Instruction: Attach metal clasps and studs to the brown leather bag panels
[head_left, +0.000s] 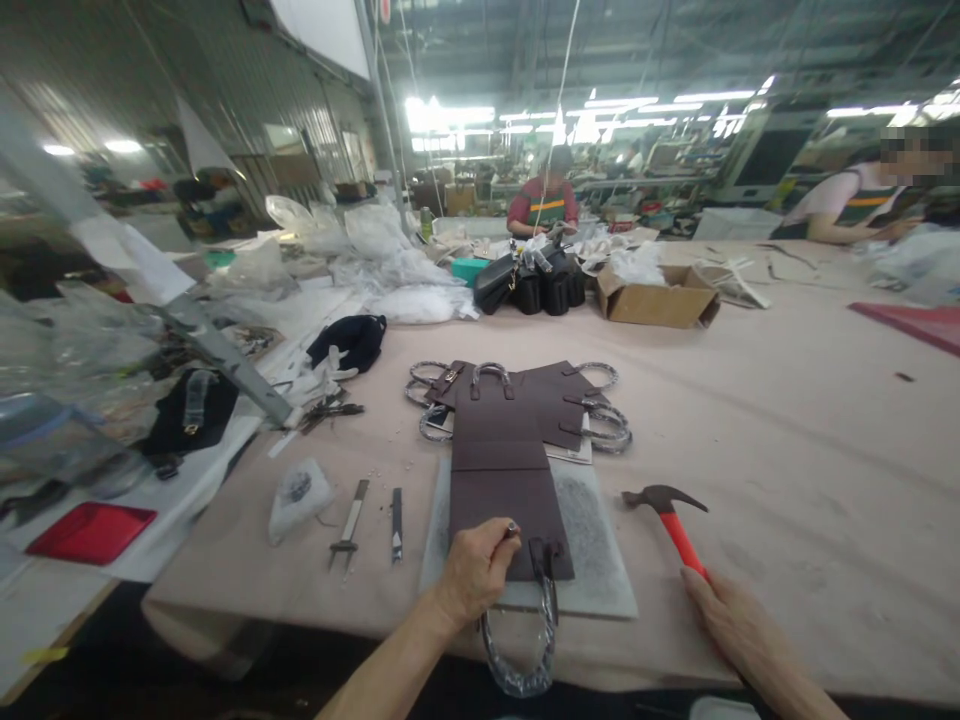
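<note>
A pink-topped table [787,450] in a busy workshop, seen from above the worker's own hands.

At 6 o'clock, a pale slab [600,560] lies on the table with one dark brown panel [499,500] spread over it. The left hand [476,570] rests on the panel's near edge, fingers curled and pinching a small metal piece [512,527] upright against the leather. Just right of it, a plastic-wrapped handle [525,650], fixed to the panel, loops over the table edge.

At 4 o'clock, the right hand [731,620] closes loosely on the end of one hammer [671,515] with a red shaft; its dark head lies on the table, pointing to 10 o'clock.

Containers: one cardboard box [652,300] at 1 o'clock holds crumpled white paper [637,262]. One clear pouch [298,495] at 9 o'clock holds small dark parts, too small to count. One red tray [90,530] sits farther out at 9 o'clock.

At 12 o'clock, touching the panel's far end, lies a stack [525,400] of like panels, with wrapped handles sticking out on both sides; their number is unclear. Two slim metal tools [349,525] lie side by side between pouch and slab. About four black handbags [540,285] stand beyond the stack. Two other people [547,200] work at the far side.
</note>
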